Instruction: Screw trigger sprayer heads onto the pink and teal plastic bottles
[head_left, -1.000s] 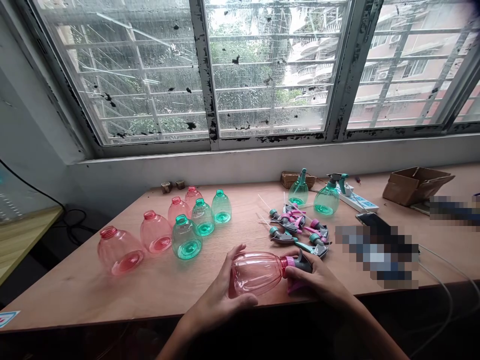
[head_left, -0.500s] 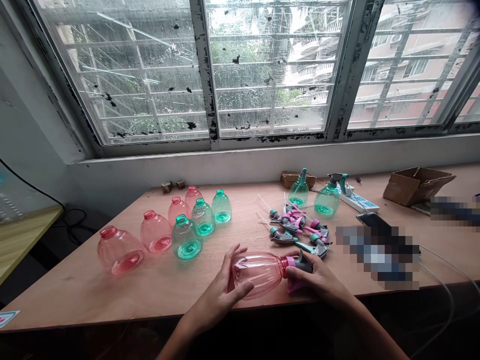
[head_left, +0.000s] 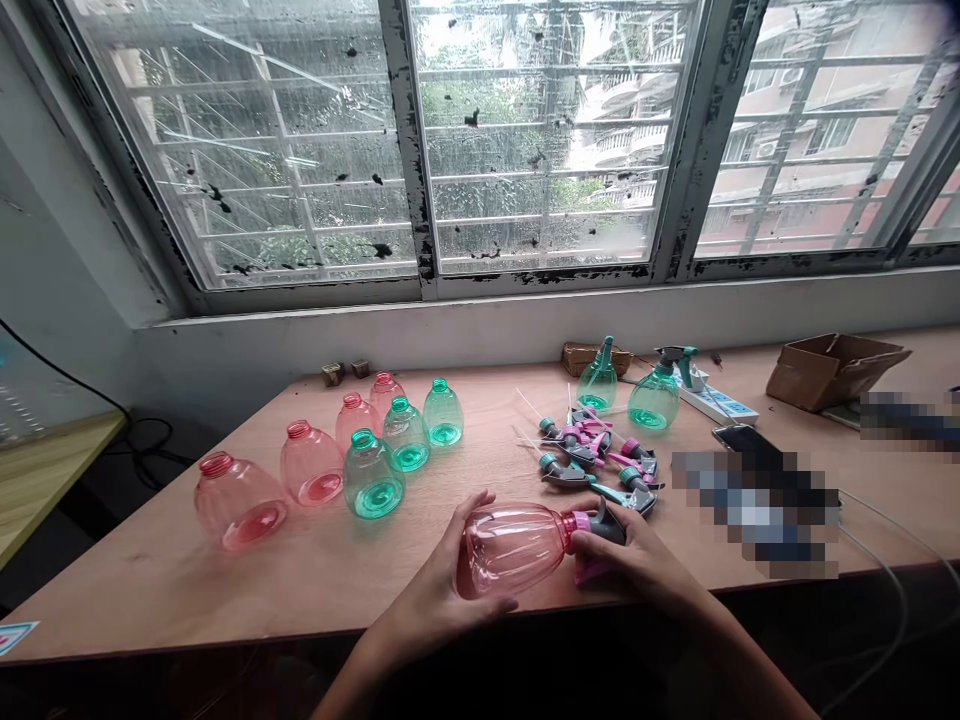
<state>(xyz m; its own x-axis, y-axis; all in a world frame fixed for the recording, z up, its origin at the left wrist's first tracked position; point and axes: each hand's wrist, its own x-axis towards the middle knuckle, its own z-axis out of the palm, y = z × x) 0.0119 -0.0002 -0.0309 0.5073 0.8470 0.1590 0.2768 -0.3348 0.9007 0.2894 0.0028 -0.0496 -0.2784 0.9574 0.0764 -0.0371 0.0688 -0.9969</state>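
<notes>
A clear pink spray bottle (head_left: 517,545) lies on its side near the front edge of the wooden table (head_left: 187,585). My left hand (head_left: 439,590) is wrapped round its base, fingers curled over it. My right hand (head_left: 637,560) grips the grey and pink trigger head (head_left: 600,525) that sits on the bottle's neck. Just behind my right hand lies a heap of loose trigger heads (head_left: 596,460) in grey, pink and teal.
Several capless pink and green bottles (head_left: 352,460) stand at the left. Two green bottles with triggers (head_left: 652,395) stand at the back, near a power strip (head_left: 716,403). A cardboard box (head_left: 832,370) and a phone (head_left: 739,437) lie at the right. Cables hang off the right front edge.
My left hand has shifted its hold on the bottle's base, with the thumb swinging under and back. The bottle has turned slightly; my right hand stays on the trigger head.
</notes>
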